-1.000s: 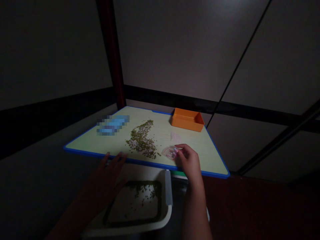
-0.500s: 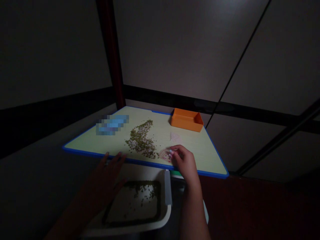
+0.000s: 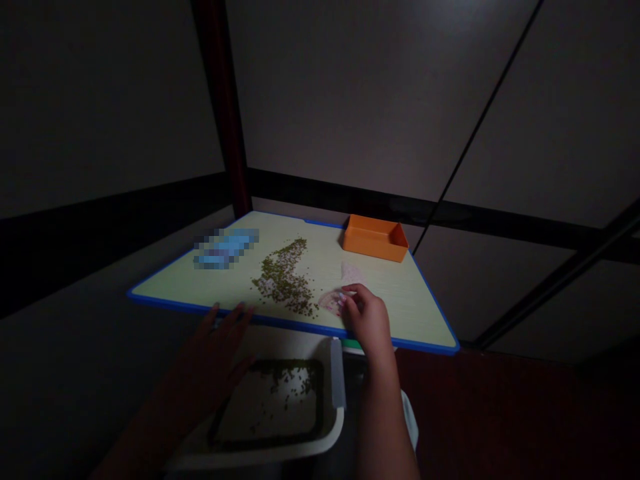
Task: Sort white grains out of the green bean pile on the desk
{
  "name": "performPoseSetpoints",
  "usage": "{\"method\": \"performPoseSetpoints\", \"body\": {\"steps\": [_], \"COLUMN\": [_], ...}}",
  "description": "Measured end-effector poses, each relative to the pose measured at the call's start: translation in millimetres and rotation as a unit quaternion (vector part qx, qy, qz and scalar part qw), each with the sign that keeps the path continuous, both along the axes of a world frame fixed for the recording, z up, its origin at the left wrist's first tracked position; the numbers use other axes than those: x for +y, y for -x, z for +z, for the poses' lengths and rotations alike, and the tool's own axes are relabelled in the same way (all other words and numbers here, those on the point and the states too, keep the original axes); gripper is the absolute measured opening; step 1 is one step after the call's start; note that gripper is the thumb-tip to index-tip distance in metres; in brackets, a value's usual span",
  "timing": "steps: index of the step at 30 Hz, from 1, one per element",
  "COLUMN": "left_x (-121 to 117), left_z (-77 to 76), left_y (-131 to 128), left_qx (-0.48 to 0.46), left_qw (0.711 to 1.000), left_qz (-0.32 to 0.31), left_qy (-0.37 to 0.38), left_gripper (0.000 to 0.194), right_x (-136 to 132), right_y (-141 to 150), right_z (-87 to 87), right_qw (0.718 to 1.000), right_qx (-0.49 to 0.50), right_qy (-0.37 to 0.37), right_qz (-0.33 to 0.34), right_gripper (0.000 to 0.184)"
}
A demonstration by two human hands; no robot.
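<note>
My right hand point(image 3: 369, 315) rests low over the pale yellow board point(image 3: 415, 307), thumb and fingertips drawn together in a pinch. Whatever lies between them is too small to make out. Beside those fingertips is a pinkish patch point(image 3: 330, 303) with red specks. A whitish-pink patch point(image 3: 352, 272) lies just beyond. Left of the hand spreads a loose heap of small green grains point(image 3: 286, 277), mixed with paler bits. My left hand point(image 3: 220, 343), dim in shadow, has its fingers apart with the tips at the board's blue front edge.
An orange open box point(image 3: 375, 248) stands at the board's back right. On the left lies a blurred-out blue object point(image 3: 227, 249). Below the front edge is a whitish bin point(image 3: 336, 427) with green bits inside. Dark panelled walls point(image 3: 340, 100) close in behind.
The view has shifted very slightly. My right hand stays in its pinch at nearly the same spot, and the left hand keeps its place at the edge.
</note>
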State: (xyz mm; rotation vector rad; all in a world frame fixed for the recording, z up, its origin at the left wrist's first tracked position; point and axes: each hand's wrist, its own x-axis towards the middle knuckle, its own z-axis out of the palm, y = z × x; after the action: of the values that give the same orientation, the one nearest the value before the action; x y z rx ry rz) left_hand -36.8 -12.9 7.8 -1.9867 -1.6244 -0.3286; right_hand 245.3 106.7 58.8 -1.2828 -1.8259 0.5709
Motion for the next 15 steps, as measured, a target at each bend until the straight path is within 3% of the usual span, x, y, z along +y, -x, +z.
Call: {"method": "performPoseSetpoints", "body": {"steps": [9,15], "left_x": [-0.2,-1.0], "left_z": [-6.0,-4.7], "left_y": [4.1,1.6], "left_qx": [0.012,0.040], "left_qw": [1.000,0.998], "left_qz": [-0.021,-0.032], "left_qy": [-0.009,-0.033], "left_gripper": [0.069,0.069], "right_x": [4.5,4.4], "right_y": [9.0,5.6], "right_z": [0.7,0.4], "right_qw": [1.000,0.998], "right_qx": [-0.008,0.005], "right_qy": [-0.016,-0.028], "right_qz": [0.021,0.055], "right_gripper": [0.030,0.026]}}
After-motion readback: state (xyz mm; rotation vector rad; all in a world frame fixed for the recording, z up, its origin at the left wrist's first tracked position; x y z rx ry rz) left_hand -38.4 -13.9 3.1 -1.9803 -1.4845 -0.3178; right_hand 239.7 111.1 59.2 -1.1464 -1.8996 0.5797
